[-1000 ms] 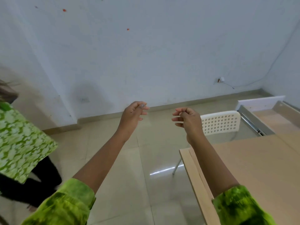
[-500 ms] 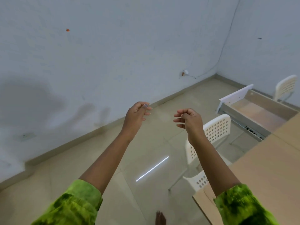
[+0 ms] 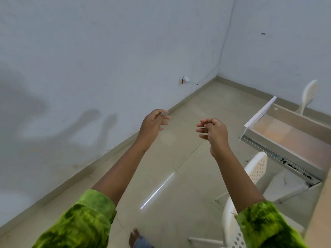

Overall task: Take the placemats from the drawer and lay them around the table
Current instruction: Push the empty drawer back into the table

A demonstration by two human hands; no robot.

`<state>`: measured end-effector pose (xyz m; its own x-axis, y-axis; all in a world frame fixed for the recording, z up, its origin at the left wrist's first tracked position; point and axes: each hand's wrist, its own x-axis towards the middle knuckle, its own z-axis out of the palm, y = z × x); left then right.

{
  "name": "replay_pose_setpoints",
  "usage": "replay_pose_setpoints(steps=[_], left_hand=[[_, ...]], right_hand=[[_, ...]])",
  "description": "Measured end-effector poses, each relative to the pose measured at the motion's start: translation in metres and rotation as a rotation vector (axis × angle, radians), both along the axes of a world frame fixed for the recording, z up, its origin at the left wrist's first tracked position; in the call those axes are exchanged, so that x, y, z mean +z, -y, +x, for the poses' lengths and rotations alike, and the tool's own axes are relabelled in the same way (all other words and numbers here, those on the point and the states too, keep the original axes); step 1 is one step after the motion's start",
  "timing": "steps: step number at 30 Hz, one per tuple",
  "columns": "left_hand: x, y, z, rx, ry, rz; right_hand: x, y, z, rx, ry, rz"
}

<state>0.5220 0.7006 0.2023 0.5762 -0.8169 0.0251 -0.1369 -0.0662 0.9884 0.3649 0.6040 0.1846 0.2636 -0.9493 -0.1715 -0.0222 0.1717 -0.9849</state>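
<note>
The drawer (image 3: 293, 140) stands pulled out at the right, with a white front panel and a metal slide rail. Its light wooden bottom shows nothing lying on it, and no placemats are in view. Only a strip of the light wooden table (image 3: 323, 217) shows at the lower right edge. My left hand (image 3: 154, 123) and my right hand (image 3: 213, 130) are raised side by side over the floor, left of the drawer. Both have loosely curled fingers and hold nothing.
A white perforated chair (image 3: 257, 169) stands below the drawer, and another white chair (image 3: 231, 228) is at the bottom right. A third white chair (image 3: 309, 92) is by the far wall. A bare foot (image 3: 135, 237) is on the tiled floor, with a wall socket (image 3: 185, 80) on the wall.
The view has swung to the right: the table has slid to the frame's edge and the open drawer looks larger and nearer. Both hands keep the same raised, curled pose.
</note>
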Motion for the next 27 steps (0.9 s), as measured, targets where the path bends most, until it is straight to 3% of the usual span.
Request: replay_pose_setpoints(steps=[11,20,27], left_hand=[[0.018,0.177,0.103,-0.379,0.016,-0.029],[0.034,0.357,0.068,-0.698,0.033,-0.116],[0.008,0.494,0.008,-0.87,0.04,-0.022]], right_hand=[[0.012,0.112,0.075,-0.417,0.04,-0.022],[0.024,0.231,0.045,-0.696,0.08,-0.114],[0.0,0.326,0.003,-0.893,0.067,0.039]])
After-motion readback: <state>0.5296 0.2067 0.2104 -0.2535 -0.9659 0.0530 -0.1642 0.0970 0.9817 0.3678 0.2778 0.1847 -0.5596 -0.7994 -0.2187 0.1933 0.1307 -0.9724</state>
